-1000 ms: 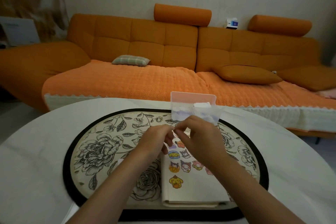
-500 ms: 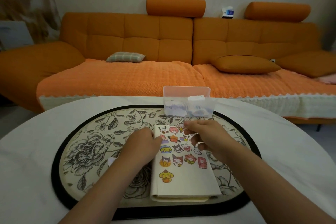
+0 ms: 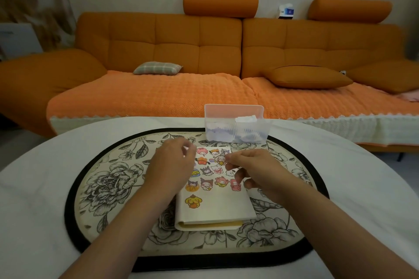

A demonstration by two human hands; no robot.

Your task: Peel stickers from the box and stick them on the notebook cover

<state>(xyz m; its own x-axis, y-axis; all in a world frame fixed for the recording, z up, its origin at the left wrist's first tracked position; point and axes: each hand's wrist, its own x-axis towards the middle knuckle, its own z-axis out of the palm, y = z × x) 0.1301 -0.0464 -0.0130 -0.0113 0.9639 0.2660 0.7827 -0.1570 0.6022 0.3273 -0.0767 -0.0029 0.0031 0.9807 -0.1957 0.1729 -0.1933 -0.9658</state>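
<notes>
A cream notebook (image 3: 215,208) lies shut on the floral mat, with several cartoon stickers on the upper half of its cover. Behind it stands a translucent plastic box (image 3: 235,124) holding pale sticker sheets. My right hand (image 3: 256,172) pinches a small cartoon sticker (image 3: 220,159) between thumb and forefinger, low over the cover's top right. My left hand (image 3: 172,165) hovers over the notebook's left edge with its fingers curled. A small pale scrap (image 3: 186,149) shows between its fingertips.
The oval black-rimmed floral mat (image 3: 108,183) sits on a white-covered round table (image 3: 38,199). An orange sofa (image 3: 158,97) with cushions runs along the far side, close behind the box.
My hands have come apart from the joined peeling grip near the box. The right hand has brought the sticker down to the top of the cover. The left hand has moved off to the left.
</notes>
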